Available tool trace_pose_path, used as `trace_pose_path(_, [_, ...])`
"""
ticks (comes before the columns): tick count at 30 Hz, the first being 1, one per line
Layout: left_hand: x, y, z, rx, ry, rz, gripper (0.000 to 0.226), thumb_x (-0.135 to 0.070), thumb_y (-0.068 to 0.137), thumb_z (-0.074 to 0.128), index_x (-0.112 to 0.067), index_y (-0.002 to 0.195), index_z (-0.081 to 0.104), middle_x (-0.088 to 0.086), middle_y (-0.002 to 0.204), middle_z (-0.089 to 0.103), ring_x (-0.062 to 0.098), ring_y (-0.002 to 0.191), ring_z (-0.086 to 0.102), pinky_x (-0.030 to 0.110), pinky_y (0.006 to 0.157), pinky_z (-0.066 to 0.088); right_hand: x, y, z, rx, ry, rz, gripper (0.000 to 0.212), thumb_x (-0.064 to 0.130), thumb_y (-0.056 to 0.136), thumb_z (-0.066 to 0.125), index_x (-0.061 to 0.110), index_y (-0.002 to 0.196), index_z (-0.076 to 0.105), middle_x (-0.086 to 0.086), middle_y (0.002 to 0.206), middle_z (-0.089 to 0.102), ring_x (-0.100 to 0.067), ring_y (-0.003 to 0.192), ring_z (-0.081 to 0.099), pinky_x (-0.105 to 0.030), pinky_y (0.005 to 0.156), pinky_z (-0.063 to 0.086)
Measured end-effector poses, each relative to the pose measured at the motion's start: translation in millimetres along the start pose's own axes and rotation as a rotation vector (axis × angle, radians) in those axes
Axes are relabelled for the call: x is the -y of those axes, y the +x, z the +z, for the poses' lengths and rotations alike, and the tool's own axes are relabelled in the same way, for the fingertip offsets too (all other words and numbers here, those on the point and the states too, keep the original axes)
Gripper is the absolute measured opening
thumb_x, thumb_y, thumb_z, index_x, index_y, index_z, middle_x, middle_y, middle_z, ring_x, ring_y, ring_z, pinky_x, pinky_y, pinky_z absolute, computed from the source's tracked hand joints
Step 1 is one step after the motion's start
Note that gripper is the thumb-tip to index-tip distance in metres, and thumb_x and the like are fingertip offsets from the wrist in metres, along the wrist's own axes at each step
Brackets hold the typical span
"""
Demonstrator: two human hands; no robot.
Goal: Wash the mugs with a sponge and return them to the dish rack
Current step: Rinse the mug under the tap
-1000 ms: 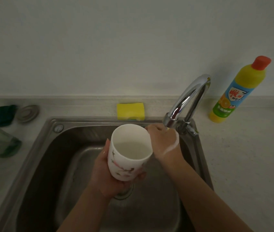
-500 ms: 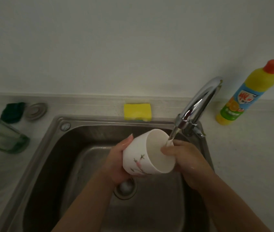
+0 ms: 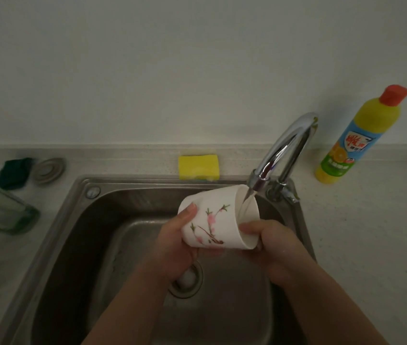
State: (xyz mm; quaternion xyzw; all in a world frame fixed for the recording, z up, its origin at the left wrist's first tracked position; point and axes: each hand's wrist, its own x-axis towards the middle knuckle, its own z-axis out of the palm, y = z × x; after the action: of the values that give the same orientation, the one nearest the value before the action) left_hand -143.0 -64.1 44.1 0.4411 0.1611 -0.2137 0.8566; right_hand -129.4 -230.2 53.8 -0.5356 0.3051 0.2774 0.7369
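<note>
Ceramic and wet, the mug [image 3: 212, 217] under the tap [image 3: 284, 150] looks slippery and fragile: left hand [image 3: 172, 247] wraps its body, right hand [image 3: 272, 242] pinches the rim.

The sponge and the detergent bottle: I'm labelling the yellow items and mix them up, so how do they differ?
The sponge lies flat behind the sink, left of the tap; the detergent bottle stands upright on the counter right of it. The sponge is a plain low block; the detergent bottle is tall, with an orange cap and a blue-green label. Both are yellow.
</note>
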Motion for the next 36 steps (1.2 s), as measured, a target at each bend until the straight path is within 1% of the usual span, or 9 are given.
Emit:
trace_pose_path(7, [-10.4, 0.0, 2.6, -0.143, -0.112, -0.130, 0.048, -0.043, 0.067, 0.062, -0.016, 0.106, 0.067, 0.013, 0.093, 0.074, 0.032, 0.072, 0.071, 0.042, 0.056, 0.058, -6.3, -4.3, -4.8, 0.082, -0.278, -0.152, 0.027, 0.038, 0.096, 0.047, 0.023, 0.107, 0.066, -0.005, 0.103, 0.071, -0.023, 0.097, 0.067, -0.041, 0.084, 0.055])
trace_pose_path(10, [-7.2, -1.0, -4.6, -0.171, -0.174, -0.213, 0.048, -0.046, 0.067, 0.064, -0.016, 0.103, 0.070, 0.016, 0.096, 0.073, 0.034, 0.075, 0.071, 0.041, 0.058, 0.059, -2.8, -19.8, -15.0, -0.263, -0.548, -0.642, 0.014, 0.014, 0.092, 0.053, 0.022, 0.095, 0.065, 0.007, 0.091, 0.067, -0.005, 0.087, 0.062, -0.020, 0.075, 0.051])
trace_pose_path(12, [-4.4, -0.9, -6.4, -0.184, -0.140, -0.233, 0.052, -0.047, 0.066, 0.065, -0.016, 0.108, 0.069, 0.016, 0.096, 0.073, 0.034, 0.076, 0.071, 0.041, 0.058, 0.059, 5.7, -30.9, -18.6, -0.199, -0.555, -0.835, 0.027, -0.006, 0.083, 0.054, 0.016, 0.085, 0.068, 0.008, 0.079, 0.068, -0.001, 0.078, 0.062, -0.011, 0.069, 0.050])
trace_pose_path(15, [-1.1, -1.3, 0.7, -0.159, -0.049, -0.231, 0.050, -0.045, 0.067, 0.062, -0.015, 0.107, 0.068, 0.016, 0.086, 0.073, 0.033, 0.069, 0.070, 0.040, 0.055, 0.058, 20.2, -35.6, -13.0, 0.151, -0.637, -0.727, 0.037, -0.013, 0.078, 0.051, 0.014, 0.085, 0.074, 0.002, 0.083, 0.073, -0.007, 0.080, 0.067, -0.017, 0.072, 0.053])
trace_pose_path(20, [-3.3, -4.5, 19.9, -0.045, 0.110, -0.167, 0.035, -0.039, 0.072, 0.054, -0.012, 0.088, 0.069, 0.015, 0.072, 0.071, 0.028, 0.058, 0.068, 0.036, 0.048, 0.056, 29.8, -23.0, -7.2, 0.474, -0.790, -0.320, 0.061, -0.003, 0.070, 0.062, 0.021, 0.125, 0.054, 0.007, 0.107, 0.066, 0.001, 0.096, 0.064, -0.018, 0.079, 0.055])
trace_pose_path(25, [-15.5, -2.4, 16.1, -0.073, 0.116, -0.191, 0.044, -0.042, 0.067, 0.056, -0.011, 0.096, 0.067, 0.015, 0.071, 0.069, 0.029, 0.055, 0.067, 0.034, 0.044, 0.054, 36.9, -26.7, -3.3, 0.749, -0.940, -0.325, 0.071, 0.005, 0.059, 0.053, 0.019, 0.129, 0.054, 0.000, 0.130, 0.058, -0.012, 0.121, 0.053, -0.030, 0.101, 0.045])
trace_pose_path(30, [-16.9, 1.2, -7.3, -0.193, 0.031, -0.336, 0.047, -0.049, 0.066, 0.064, -0.015, 0.096, 0.073, 0.016, 0.089, 0.072, 0.034, 0.076, 0.068, 0.042, 0.064, 0.056, 25.0, -10.7, -7.6, 0.519, -1.827, -0.754, 0.064, 0.014, 0.082, 0.063, 0.017, 0.141, 0.039, -0.005, 0.142, 0.043, -0.019, 0.130, 0.041, -0.033, 0.105, 0.042])
trace_pose_path(32, [-15.3, 2.1, -16.3, -0.209, -0.009, -0.429, 0.053, -0.051, 0.066, 0.067, -0.013, 0.102, 0.074, 0.018, 0.104, 0.069, 0.037, 0.092, 0.065, 0.045, 0.076, 0.053, 18.9, 0.4, -14.8, 0.518, -1.931, -1.039, 0.066, 0.022, 0.080, 0.068, 0.020, 0.140, 0.040, 0.001, 0.143, 0.042, -0.018, 0.135, 0.032, -0.034, 0.110, 0.037])
trace_pose_path(36, [-9.5, 2.1, -20.2, -0.090, -0.130, -0.579, 0.062, -0.054, 0.071, 0.066, -0.010, 0.115, 0.067, 0.018, 0.112, 0.061, 0.034, 0.096, 0.061, 0.036, 0.058, 0.057, 16.9, 13.8, -18.8, 0.602, -1.963, -1.221, 0.045, 0.035, 0.085, 0.065, 0.015, 0.124, 0.059, -0.004, 0.123, 0.063, -0.023, 0.118, 0.054, -0.040, 0.103, 0.043])
